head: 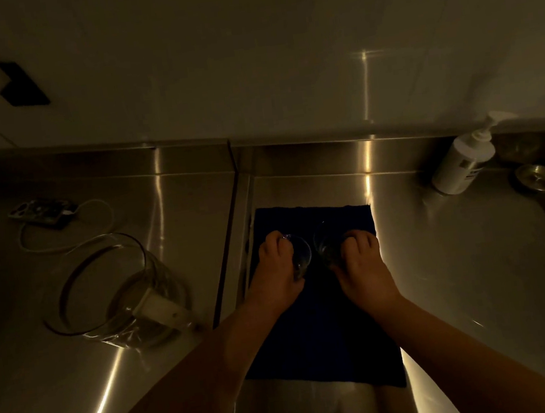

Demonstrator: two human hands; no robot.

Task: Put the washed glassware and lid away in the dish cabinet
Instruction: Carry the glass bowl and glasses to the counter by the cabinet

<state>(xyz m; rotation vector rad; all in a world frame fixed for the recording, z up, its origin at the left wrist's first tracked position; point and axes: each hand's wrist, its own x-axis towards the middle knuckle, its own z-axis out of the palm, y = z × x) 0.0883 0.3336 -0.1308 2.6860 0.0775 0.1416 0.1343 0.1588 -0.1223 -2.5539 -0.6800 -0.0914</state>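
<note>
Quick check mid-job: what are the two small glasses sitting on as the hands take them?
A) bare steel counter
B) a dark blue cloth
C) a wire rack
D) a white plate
B: the left hand and right hand each close on a small glass over the dark blue cloth.

Two hands, two small glasses, one large glass pot, one towel, one pump bottle.

On the dark towel, each hand covers part of a barely discernible glass.
</note>
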